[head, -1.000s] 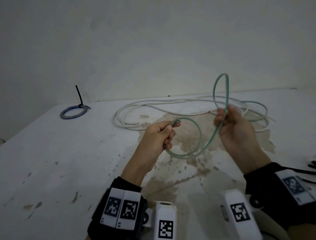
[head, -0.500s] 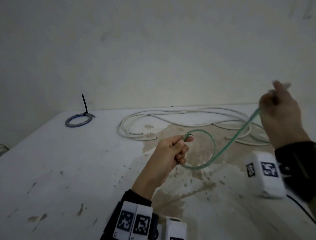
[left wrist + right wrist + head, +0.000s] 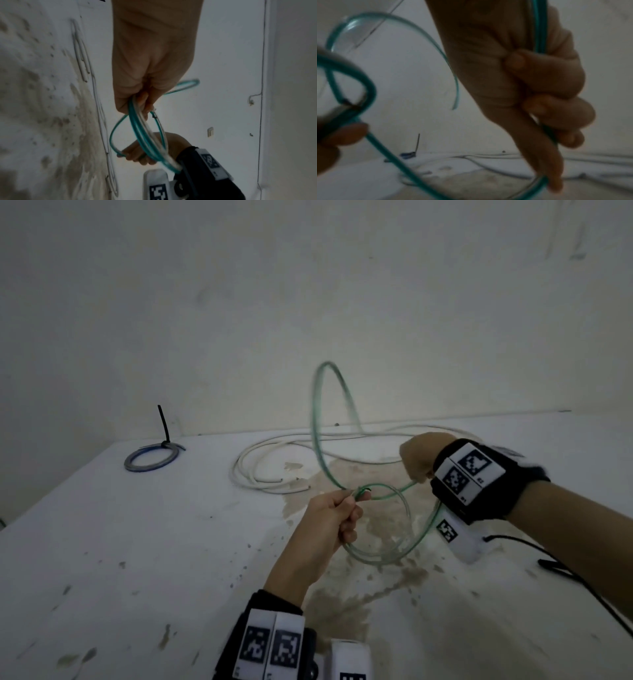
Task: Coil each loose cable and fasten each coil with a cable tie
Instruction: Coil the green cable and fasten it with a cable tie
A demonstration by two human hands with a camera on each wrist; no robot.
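A thin green cable (image 3: 376, 556) hangs in loops above the stained white table (image 3: 137, 542). My left hand (image 3: 334, 518) pinches the gathered loops and the cable's end near the table's middle; the left wrist view shows the green cable (image 3: 145, 135) running out of the curled fingers (image 3: 137, 100). My right hand (image 3: 418, 460) grips the same cable a little to the right. A free loop of it arcs up high against the wall. In the right wrist view the fingers (image 3: 556, 83) are curled round the green cable (image 3: 539, 27).
A loose white cable (image 3: 274, 460) lies in wide loops at the back of the table. A blue coil (image 3: 150, 460) fastened with a black cable tie (image 3: 164, 426) sits at the far left by the wall. A black cord (image 3: 582, 587) trails at the right edge.
My right hand came back from the upper right towards the left hand, bringing another turn of green cable. A tall loop now swings above the table. The left hand kept its hold.
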